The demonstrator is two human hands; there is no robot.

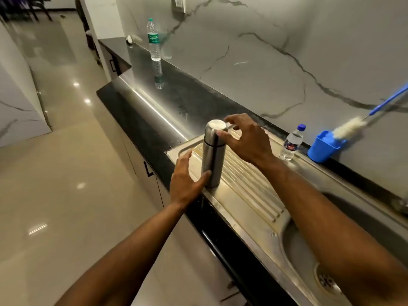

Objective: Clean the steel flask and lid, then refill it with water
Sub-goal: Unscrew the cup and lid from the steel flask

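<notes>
Between the hands, flask [212, 155] upright, lid [215, 134] on — left hand [185, 181] open against base, right hand [244, 138] pinching lid — cleaning, refilling seemingly all ahead.

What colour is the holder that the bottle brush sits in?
Blue: the plastic holder by the wall, seen in the head view.

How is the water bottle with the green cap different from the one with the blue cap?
The green-capped bottle is taller and slimmer, while the blue-capped bottle is shorter and stubbier. The green-capped bottle stands far off on the dark counter; the blue-capped bottle stands on the steel sink's rim, beside the blue cup. Both are clear plastic, upright and capped.
</notes>
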